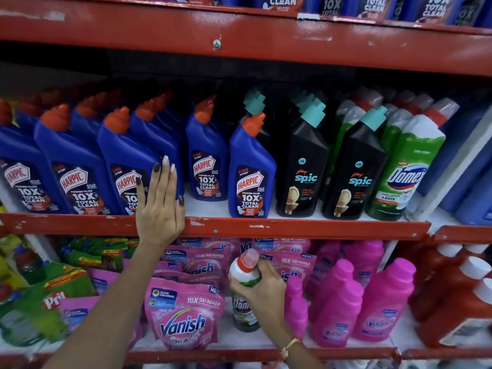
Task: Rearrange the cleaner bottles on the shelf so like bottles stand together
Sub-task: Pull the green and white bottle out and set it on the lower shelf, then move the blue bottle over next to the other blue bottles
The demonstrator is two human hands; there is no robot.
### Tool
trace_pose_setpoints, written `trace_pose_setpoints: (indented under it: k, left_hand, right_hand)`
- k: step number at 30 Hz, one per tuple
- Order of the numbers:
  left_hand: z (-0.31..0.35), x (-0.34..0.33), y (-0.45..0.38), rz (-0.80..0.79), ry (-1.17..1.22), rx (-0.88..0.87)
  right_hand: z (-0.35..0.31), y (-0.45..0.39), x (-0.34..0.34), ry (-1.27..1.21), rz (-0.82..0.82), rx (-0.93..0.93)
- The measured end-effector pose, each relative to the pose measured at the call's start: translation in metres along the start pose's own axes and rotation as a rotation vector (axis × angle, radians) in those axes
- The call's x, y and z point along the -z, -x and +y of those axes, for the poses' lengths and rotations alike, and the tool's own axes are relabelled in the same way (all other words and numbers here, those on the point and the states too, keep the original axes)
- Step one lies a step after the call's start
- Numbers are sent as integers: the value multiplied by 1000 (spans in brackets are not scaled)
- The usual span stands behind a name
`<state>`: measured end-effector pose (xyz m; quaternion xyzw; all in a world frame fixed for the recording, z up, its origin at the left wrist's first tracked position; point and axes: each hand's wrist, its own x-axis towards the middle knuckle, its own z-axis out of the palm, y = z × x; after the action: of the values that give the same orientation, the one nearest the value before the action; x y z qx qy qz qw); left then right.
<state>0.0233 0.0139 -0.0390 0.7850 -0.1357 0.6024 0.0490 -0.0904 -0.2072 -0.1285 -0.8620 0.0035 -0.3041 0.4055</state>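
On the middle shelf [306, 227] blue Harpic bottles [80, 161] fill the left. Another blue Harpic bottle [251, 169] stands apart, further right, beside two black Spic bottles [303, 166]. Green Domex bottles [410, 166] stand right of those. My left hand [159, 206] lies flat, fingers straight, against the front of a Harpic bottle [127, 161] at the shelf edge. Lower down, my right hand [262, 286] grips a green Domex bottle [243, 310] with a white neck and red cap, in front of the bottom shelf.
The bottom shelf holds pink Vanish pouches [186, 315], pink Vanish bottles [383, 302], green Pril packs [53, 296] at left and red bottles [458, 296] at right. A gap on the middle shelf lies between the Harpic rows. The top shelf carries more Harpic bottles [372, 6].
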Motion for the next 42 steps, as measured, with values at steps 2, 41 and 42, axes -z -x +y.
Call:
trace_pose_setpoints:
  k: [2, 41, 42]
  left_hand:
    - [0, 0, 0, 6, 0, 1]
    - [0, 1, -2, -6, -16, 10]
    - [0, 1, -2, -10, -18, 9]
  right_hand:
    - [4, 2, -2, -6, -23, -28]
    - [-158, -162, 57, 43, 231, 140]
    - [-161, -161, 56, 41, 238, 153]
